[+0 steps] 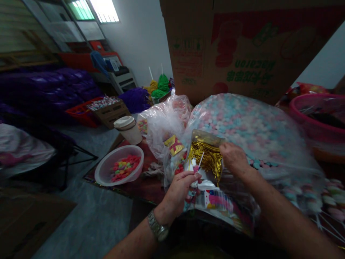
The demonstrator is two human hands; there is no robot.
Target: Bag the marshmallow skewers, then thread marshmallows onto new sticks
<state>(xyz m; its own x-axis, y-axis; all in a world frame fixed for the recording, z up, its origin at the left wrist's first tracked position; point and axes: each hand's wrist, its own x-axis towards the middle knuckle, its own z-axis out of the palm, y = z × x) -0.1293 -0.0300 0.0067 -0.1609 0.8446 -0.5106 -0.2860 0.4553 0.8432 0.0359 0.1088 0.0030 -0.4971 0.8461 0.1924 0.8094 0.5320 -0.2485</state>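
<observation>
Over a red-topped worktable [145,187], two bare hands, with a crowd of plastic bags between them. Left hand [176,192]: fingers curled and pinched closed on a thin white stick [201,160], a steel link wristwatch [157,225] on the wrist. Right hand [234,158]: fingers bent forward, gripping the upper edge of a glossy packet of gold twist ties [206,158], the ties a crinkled metallic bundle held just beside the stick.

Directly behind the packet, a large clear bag of pastel pink, blue and white sweets [242,122], puffed and rounded. To its left, a crumpled clear bag [164,122] with a yellow label marked by a red X [174,145]. Farther left on the table, a shallow pale plastic bowl [118,165] of bright, knobbly sweets and a lidded paper cup [128,129].

Beyond the table, a corrugated cardboard box [234,46] with red and green print, tilted. At right, a pink plastic basin [318,118]; lower right, rounded pastel lollipops on sticks [331,201] — their tips fanned outward.
</observation>
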